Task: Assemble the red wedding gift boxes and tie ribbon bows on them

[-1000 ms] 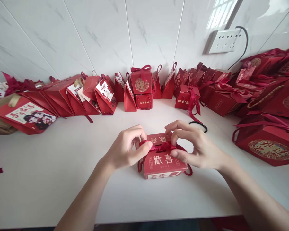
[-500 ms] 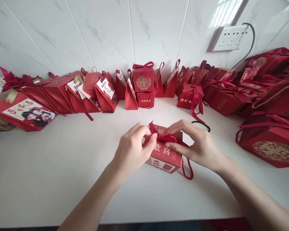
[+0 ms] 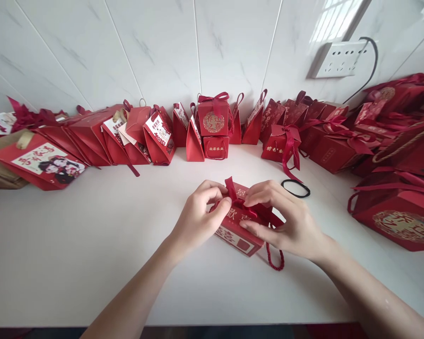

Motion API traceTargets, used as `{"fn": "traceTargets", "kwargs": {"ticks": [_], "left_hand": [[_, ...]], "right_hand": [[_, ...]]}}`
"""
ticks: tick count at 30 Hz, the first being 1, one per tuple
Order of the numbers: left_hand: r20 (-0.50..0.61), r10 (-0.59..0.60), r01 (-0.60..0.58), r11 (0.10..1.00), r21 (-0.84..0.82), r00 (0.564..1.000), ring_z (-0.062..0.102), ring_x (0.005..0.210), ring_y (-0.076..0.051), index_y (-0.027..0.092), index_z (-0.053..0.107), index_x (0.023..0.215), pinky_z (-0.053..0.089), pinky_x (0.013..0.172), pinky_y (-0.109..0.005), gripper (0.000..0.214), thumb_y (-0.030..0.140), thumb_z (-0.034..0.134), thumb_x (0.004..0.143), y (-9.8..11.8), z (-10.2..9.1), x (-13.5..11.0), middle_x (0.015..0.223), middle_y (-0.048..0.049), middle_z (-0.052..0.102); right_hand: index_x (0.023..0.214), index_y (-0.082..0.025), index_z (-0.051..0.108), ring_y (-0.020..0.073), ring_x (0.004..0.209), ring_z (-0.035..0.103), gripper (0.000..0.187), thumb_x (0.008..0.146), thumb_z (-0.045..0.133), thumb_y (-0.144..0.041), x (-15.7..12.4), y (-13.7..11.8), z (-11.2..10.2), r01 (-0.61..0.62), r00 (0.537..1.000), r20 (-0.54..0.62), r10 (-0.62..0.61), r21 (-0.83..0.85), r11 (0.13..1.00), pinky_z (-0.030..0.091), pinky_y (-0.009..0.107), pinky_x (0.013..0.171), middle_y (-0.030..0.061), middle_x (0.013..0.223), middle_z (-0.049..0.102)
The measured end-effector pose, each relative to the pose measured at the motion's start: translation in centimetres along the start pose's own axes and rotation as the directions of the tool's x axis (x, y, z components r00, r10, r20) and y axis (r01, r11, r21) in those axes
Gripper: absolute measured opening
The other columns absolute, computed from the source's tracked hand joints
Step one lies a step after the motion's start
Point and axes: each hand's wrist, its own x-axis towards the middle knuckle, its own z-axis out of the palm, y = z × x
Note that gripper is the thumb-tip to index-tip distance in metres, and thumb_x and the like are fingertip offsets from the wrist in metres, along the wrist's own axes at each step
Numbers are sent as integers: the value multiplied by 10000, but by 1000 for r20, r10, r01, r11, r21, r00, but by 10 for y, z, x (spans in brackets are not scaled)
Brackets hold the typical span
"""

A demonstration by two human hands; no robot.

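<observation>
A small red gift box [image 3: 240,240] with pale lettering stands on the white table in front of me. A dark red satin ribbon [image 3: 230,186] is tied across its top, one tail sticking up. At the box's left side my left hand [image 3: 205,212] pinches the ribbon between thumb and fingers. My right hand [image 3: 282,219] reaches over from the right, its forefinger touching the ribbon near the knot and its thumb apart, by the lid. Part of the bow is hidden beneath those fingers. A twisted red cord handle [image 3: 275,263] hangs at the box's right end.
Several red gift boxes [image 3: 159,136] line the tiled wall. Two small boxes [image 3: 214,120] are stacked at the centre back. Larger ribboned boxes [image 3: 403,216] crowd the right. A black hair tie [image 3: 296,188] lies behind my right hand. A power socket [image 3: 339,59] is on the wall.
My right thumb has moved down off the ribbon, away from the forefinger. The upright ribbon tail shows more. The view has shifted slightly, and the hair tie is fully visible.
</observation>
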Motion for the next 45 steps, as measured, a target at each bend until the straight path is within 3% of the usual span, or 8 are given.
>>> {"fn": "traceTargets", "kwargs": {"ticks": [4,10,14,21,27,32,39,45], "left_hand": [[-10,-4,4,1000,-1,1000,583,851,-174,178,383,540,460,613,-274,319,256,515,820,-1,0,0,964,-36,583],[-16,-23,23,1000,18,1000,581,827,-165,176,401,549,474,620,-277,304,259,512,819,-2,0,1,1018,-43,558],[97,6,-13,998,67,995,577,813,-153,179,448,584,488,654,-281,269,275,508,828,-4,-9,3,1065,-41,538],[211,-6,-11,997,76,978,584,948,-193,182,473,602,486,778,-313,289,322,500,854,-9,-19,8,1135,-46,551],[257,-57,51,998,32,965,564,1054,-209,185,512,644,459,860,-322,284,361,503,867,-8,-21,8,1237,-25,537],[281,-69,64,998,25,957,568,1057,-222,181,515,643,485,804,-314,311,399,501,866,-7,-23,9,1243,-35,532],[317,-67,54,997,50,946,600,821,-166,173,447,605,481,623,-283,352,415,496,855,-10,-25,9,1200,-32,530],[278,6,-38,993,112,960,572,962,-196,178,449,603,471,783,-312,332,387,494,857,-13,-25,11,1115,-40,571]], "right_hand": [[921,-206,545,179,828,596,139,824,637,-169,0,-1,3,-31,997,-65,31,-11,999,531,314,666,52,857,603],[821,-200,624,175,855,600,45,835,633,-157,1,0,-2,10,1000,14,-10,3,1000,536,324,721,66,901,586],[839,-190,668,169,861,602,57,823,646,-141,1,3,-4,42,997,59,-48,86,995,534,306,732,65,894,583],[699,-171,598,153,768,606,126,823,608,-146,1,7,-5,-161,986,60,153,196,967,514,303,677,55,868,595],[687,-172,649,148,849,608,97,764,707,-168,3,8,-10,-203,974,160,159,319,926,510,289,763,50,920,596],[707,-183,691,124,824,588,62,756,728,-179,3,9,-13,-240,962,214,168,374,896,496,262,746,36,907,574],[700,-170,686,126,786,555,83,747,742,-208,2,16,-20,-319,930,316,186,444,837,467,277,704,32,869,539],[695,-174,686,119,759,540,95,750,742,-227,1,24,-23,-347,921,345,181,519,781,451,281,678,22,835,528]]}}
